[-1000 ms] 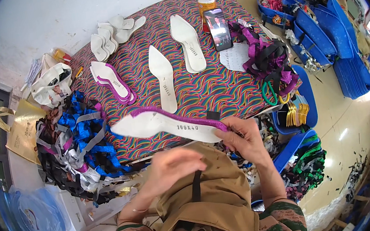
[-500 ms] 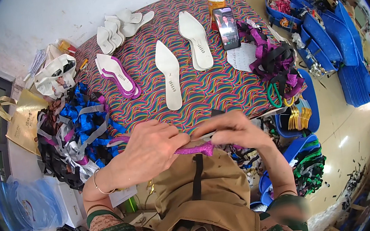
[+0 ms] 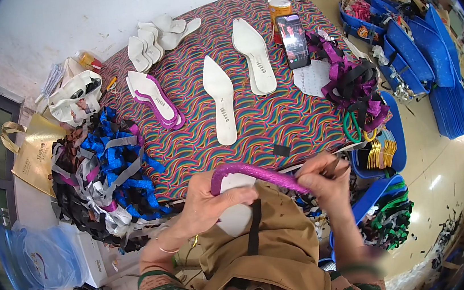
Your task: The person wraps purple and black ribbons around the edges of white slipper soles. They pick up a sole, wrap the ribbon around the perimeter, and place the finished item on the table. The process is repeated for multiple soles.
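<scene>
Through the head camera I see both of my hands working just in front of the near edge of the worktop (image 3: 190, 152), above the brown apron (image 3: 280, 242). My left hand (image 3: 207, 202) is grasping a white insole (image 3: 235, 220), with the thumb lying across its face; the insole is tilted, and part of it is hidden behind the fingers. A glittering purple strip (image 3: 261, 176) follows the insole's upper rim and then stretches away to the right. There my right hand (image 3: 328, 183) is pinching the strip between thumb and fingers. Something thin and dark shows near these fingers, but I cannot tell what it is.

On the worktop, covered with a wavy, many-coloured cloth, one single insole (image 3: 219, 95) lies in the middle, its point directed away from me. To its left is a stack of purple-edged insoles (image 3: 147, 87), and to its right, a plain stack (image 3: 253, 54). A small black piece (image 3: 282, 150) lies near the front edge. Farther back, a phone (image 3: 294, 40) stands upright before a bottle (image 3: 280, 6). Beside the phone, at the right, there is a tangle of purple and black strips (image 3: 353, 77).
</scene>
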Demonstrator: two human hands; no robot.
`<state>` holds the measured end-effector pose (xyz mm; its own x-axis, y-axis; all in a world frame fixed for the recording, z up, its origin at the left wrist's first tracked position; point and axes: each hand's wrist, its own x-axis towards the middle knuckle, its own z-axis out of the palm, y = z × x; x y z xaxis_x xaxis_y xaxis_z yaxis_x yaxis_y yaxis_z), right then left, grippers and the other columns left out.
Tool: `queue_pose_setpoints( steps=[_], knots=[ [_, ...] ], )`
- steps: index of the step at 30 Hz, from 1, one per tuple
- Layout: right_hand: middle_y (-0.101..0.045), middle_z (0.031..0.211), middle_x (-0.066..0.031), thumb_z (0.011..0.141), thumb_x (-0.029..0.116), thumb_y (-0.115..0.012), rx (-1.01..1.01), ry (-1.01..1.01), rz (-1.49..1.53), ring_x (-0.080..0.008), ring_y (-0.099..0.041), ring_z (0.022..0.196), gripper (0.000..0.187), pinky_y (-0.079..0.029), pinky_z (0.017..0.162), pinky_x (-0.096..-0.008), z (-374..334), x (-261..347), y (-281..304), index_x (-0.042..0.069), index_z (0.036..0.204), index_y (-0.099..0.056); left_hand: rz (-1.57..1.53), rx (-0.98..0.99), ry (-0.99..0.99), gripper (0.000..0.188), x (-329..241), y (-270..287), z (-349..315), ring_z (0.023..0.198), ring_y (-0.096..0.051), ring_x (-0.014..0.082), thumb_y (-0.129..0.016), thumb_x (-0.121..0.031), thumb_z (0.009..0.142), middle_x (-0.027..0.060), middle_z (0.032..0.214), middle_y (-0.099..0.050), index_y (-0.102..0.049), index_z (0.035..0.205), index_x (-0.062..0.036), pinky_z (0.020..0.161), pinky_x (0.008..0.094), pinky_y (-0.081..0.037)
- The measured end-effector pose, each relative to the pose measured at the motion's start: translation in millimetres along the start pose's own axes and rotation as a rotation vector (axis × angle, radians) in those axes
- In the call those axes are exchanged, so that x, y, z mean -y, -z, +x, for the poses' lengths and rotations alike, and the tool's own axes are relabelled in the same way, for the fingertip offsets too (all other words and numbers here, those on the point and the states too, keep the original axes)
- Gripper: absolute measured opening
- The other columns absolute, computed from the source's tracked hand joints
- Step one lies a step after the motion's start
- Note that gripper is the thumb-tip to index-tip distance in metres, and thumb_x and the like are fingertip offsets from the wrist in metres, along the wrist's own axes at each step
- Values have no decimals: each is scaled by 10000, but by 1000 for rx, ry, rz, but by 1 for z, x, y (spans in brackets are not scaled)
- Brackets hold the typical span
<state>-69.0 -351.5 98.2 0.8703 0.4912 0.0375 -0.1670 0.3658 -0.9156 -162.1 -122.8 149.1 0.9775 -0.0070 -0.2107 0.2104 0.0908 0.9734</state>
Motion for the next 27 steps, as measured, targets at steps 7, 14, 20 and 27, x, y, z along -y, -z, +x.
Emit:
queue_pose_setpoints(
  steps=[7, 14, 20, 27],
  knots=[
    [-705, 842, -55, 846, 1, -711, -11, -65, 79, -74, -621, 732, 36, -500, 652, -226, -11, -52, -47, -2, 878, -695, -494, -66, -136, 343, 13, -19, 25, 946, -687, 308, -541, -116, 969, 219, 1016, -687, -539, 1251, 79, 857, 392, -552],
    [-699, 853, -58, 853, 36, -712, 193, 52, -272, -76, -617, 738, 125, -487, 630, -225, -9, -45, -40, -10, 970, -714, -523, -111, -126, 297, 18, -4, 28, 655, -662, 237, -516, -216, 996, 152, 797, -659, -601, 1092, 52, 566, 339, -543],
    [-682, 804, -73, 841, 27, -708, 281, -27, -329, -83, -597, 685, 96, -482, 595, -238, -5, -43, -34, -7, 931, -698, -649, -64, -186, 308, 26, -8, 32, 591, -610, 203, -517, -261, 998, 120, 756, -618, -592, 1085, 24, 510, 338, -472],
    [-591, 641, 14, 742, -11, -729, 206, 298, -573, -10, -470, 535, 118, -387, 482, -204, 16, -46, -27, 30, 752, -620, -486, -72, -197, 396, 32, -25, 36, 990, -649, 248, -596, -152, 926, 170, 1126, -644, -527, 1256, 55, 877, 375, -521]
  ],
)
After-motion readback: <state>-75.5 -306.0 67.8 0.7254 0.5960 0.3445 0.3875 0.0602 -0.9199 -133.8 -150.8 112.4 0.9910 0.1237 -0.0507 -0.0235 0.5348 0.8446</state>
